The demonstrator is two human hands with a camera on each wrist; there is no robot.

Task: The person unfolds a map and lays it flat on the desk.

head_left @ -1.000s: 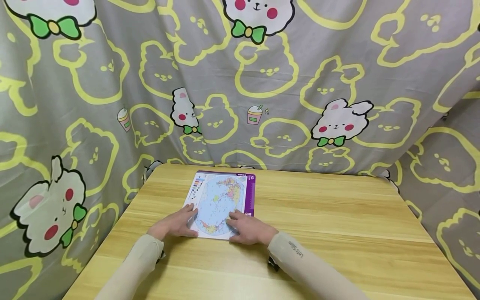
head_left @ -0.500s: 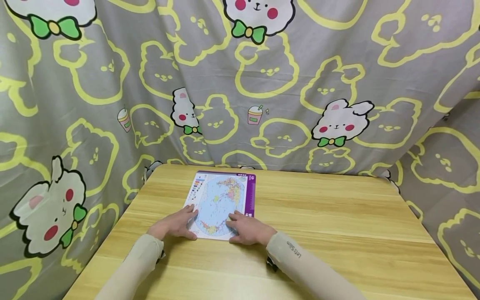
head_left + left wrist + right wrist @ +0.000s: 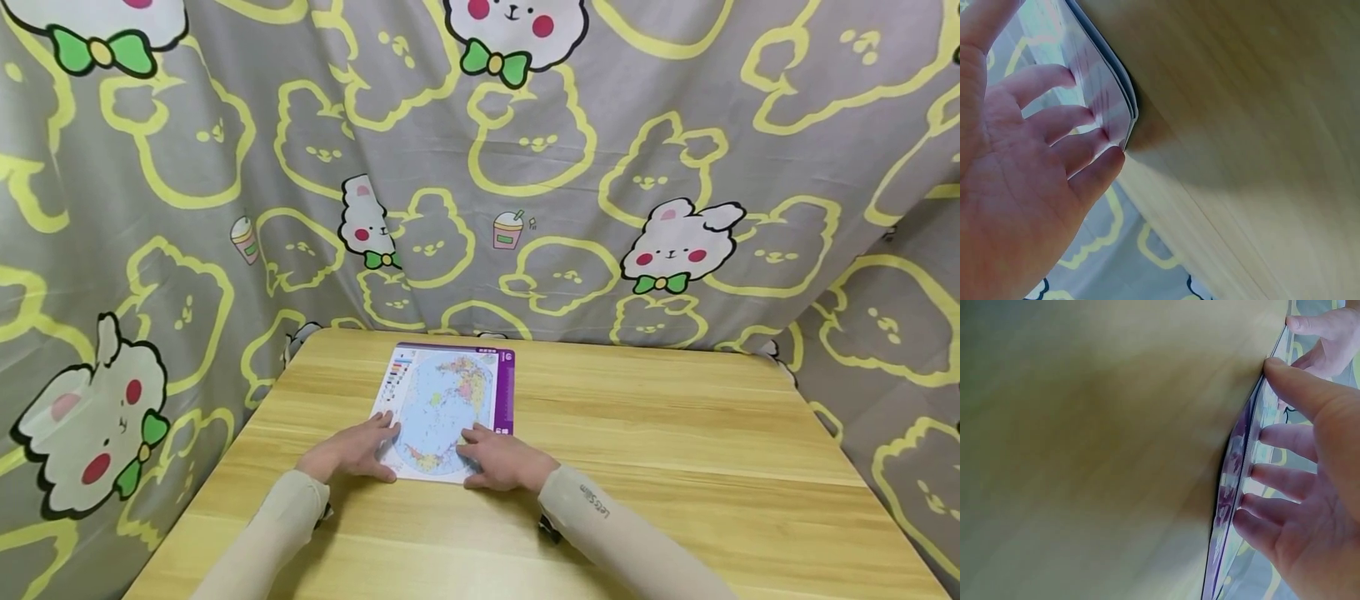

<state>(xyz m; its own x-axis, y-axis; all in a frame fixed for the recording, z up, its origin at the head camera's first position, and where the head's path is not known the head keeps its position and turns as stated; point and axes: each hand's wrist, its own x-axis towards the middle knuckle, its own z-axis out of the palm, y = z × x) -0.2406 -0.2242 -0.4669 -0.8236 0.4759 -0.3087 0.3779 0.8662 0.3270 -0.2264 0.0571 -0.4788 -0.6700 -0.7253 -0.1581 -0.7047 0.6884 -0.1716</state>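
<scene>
A world map sheet [image 3: 438, 400] with a purple strip along its right side lies on the wooden table. In the left wrist view the edge of the map [image 3: 1094, 81] shows thin layers. My left hand [image 3: 348, 450] rests at its near left side, fingers spread and slightly bent, fingertips on the printed surface. At the near right side lies my right hand [image 3: 510, 460], its fingers also spread over the map. The right wrist view has the thumb of the right hand [image 3: 1316, 462] at the map's near edge and the other fingertips on its face.
The wooden table [image 3: 675, 467] extends far to the right of the map. Behind it and along both sides hangs a grey curtain [image 3: 555, 167] with cartoon rabbits and yellow outlines. Long pale sleeves cover both forearms.
The map and both hands have shifted very slightly to the right. The camera view has moved a little too; the hands keep their spread pose on the map.
</scene>
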